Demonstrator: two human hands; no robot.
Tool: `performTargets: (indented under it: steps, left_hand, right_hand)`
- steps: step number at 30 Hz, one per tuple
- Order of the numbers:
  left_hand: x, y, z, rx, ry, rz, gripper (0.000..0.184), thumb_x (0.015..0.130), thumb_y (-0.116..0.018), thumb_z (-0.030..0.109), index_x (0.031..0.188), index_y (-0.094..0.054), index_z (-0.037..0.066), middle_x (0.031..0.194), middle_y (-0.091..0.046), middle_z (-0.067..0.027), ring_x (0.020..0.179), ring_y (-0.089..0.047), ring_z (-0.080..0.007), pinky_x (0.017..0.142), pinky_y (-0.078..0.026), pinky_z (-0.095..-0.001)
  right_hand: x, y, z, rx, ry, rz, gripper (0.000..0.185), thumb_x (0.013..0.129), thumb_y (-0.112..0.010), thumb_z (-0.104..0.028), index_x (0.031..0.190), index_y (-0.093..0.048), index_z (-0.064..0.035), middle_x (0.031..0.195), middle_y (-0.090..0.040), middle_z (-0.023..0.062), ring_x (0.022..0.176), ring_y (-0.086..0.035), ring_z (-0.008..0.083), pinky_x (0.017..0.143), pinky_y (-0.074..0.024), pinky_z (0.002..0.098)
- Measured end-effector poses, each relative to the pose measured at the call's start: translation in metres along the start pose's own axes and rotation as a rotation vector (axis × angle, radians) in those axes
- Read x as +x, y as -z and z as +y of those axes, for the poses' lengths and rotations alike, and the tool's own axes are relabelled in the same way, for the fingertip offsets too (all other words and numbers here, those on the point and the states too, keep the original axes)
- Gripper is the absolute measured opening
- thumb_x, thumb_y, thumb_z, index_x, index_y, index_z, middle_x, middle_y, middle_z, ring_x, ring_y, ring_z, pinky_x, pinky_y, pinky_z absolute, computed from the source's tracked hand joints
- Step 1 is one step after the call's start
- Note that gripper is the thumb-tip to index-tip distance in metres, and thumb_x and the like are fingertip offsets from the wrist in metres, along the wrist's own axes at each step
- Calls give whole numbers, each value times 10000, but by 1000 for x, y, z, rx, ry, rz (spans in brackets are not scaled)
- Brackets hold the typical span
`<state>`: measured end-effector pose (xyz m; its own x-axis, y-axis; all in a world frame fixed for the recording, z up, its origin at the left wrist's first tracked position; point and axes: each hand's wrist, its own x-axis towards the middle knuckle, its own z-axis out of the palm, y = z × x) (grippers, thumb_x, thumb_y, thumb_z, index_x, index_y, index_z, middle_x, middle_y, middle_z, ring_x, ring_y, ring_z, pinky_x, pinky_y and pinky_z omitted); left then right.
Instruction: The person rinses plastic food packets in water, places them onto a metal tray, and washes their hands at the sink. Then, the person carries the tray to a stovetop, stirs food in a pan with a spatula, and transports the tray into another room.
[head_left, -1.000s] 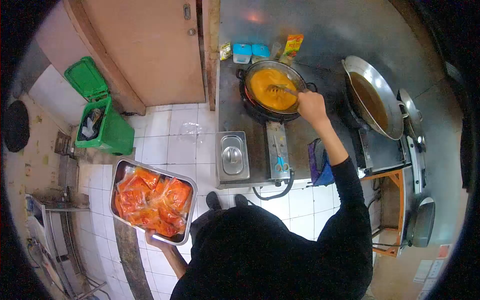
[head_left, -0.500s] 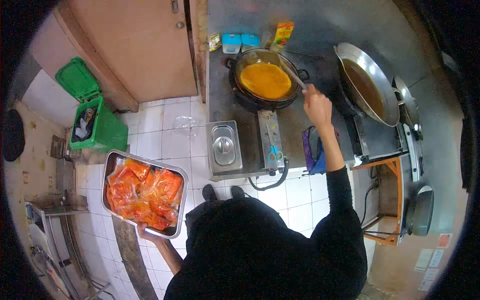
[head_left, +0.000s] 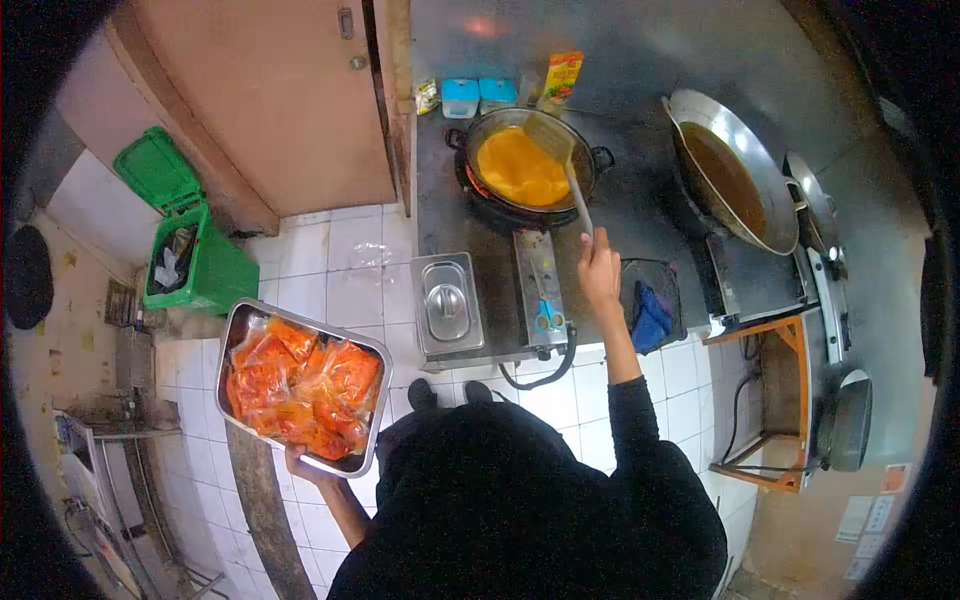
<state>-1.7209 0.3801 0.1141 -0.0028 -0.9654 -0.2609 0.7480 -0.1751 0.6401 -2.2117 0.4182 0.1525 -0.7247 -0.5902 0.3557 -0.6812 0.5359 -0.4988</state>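
Note:
Closed round the grey handle of a spatula (head_left: 577, 190) is my right hand (head_left: 601, 271). The spatula's wide slotted head rests at the right inner side of a dark wok (head_left: 590, 140), which holds a yellow-orange liquid (head_left: 518, 168). On the left, my left hand (head_left: 308, 466) grips the lower edge of a metal tray (head_left: 376, 447), its fingers partly hidden under it. Several clear plastic bags of orange-red food (head_left: 300, 385) fill the tray, which I hold above the floor.
Scissors (head_left: 548, 315), a lidded steel container (head_left: 447, 302) and blue-lidded tubs (head_left: 460, 98) are on the counter. A large wok of brown liquid (head_left: 725, 175) stands right. A blue cloth (head_left: 652, 318) lies by the counter edge. A green bin (head_left: 215, 265) stands open at left.
The spatula has gone from lying in the liquid to the wok's right side, its head now raised into view. My right hand has drawn back towards my body. The tray has shifted slightly.

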Motion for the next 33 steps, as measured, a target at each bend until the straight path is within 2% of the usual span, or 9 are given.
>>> performTargets:
  steps: [9,17,22,24,25,27,28,30,33]
  left_hand:
    - [3,-5,-2,-13,-3,-104,752,568,-539,260,1247,-317,27,1191,-402,-167,1116,-397,-351,936,-354,-463]
    - [3,10,-5,-5,16,-29,763,541,-539,248,1234,-324,13,1181,-402,-166,1097,-405,-352,930,-354,-457]
    - [-9,-35,2,2,4,1,780,497,-534,229,1217,-339,-1,1152,-428,-165,1078,-421,-347,927,-360,-433]
    - [-9,-30,3,53,8,12,785,495,-532,229,1220,-337,-1,1157,-428,-163,1081,-421,-343,929,-360,-430]
    - [-9,-31,5,92,10,21,791,493,-531,229,1223,-334,-1,1161,-428,-162,1084,-420,-340,930,-359,-426]
    - [-12,-33,3,101,-8,27,798,496,-526,234,1234,-327,3,1169,-426,-164,1088,-418,-340,930,-358,-426]
    - [-15,-38,2,101,2,25,805,496,-524,239,1239,-322,5,1171,-425,-163,1090,-417,-341,928,-357,-428]
    - [-19,-43,0,109,13,31,811,496,-523,244,1244,-317,7,1172,-424,-163,1091,-415,-343,927,-357,-429]
    - [-16,-39,-3,96,-1,14,750,541,-520,249,1228,-336,12,1179,-429,-166,1086,-420,-354,923,-360,-461]
  right_hand:
    - [-1,5,-6,58,-25,-8,215,880,-436,-247,883,-478,-37,614,-526,284,612,-518,471,512,-379,541]
    - [-1,10,-13,116,-65,-5,249,885,-432,-264,861,-486,-22,622,-523,284,613,-511,474,516,-370,524]
    - [-11,9,-14,198,-130,12,291,884,-442,-278,836,-505,2,624,-510,291,586,-495,479,497,-377,489]
    - [-11,-2,1,291,-24,117,328,874,-480,-306,862,-537,18,482,-469,123,406,-475,253,402,-328,374]
    - [-15,2,4,297,-34,120,328,874,-480,-306,862,-537,18,482,-469,123,406,-475,253,402,-328,374]
    - [-23,12,8,986,-567,-251,312,882,-470,-319,814,-551,-26,461,-376,-19,352,-308,77,328,-211,257]
    - [-27,19,13,988,-571,-256,312,882,-470,-319,814,-551,-26,461,-376,-19,352,-308,77,328,-211,257]
    - [-39,32,32,1482,-696,-355,296,892,-457,-336,771,-526,-74,477,-341,-65,344,-226,20,318,-140,183]
    - [-67,37,70,1427,-777,-267,319,878,-467,-358,736,-511,-76,474,-348,-60,337,-217,37,316,-145,198]
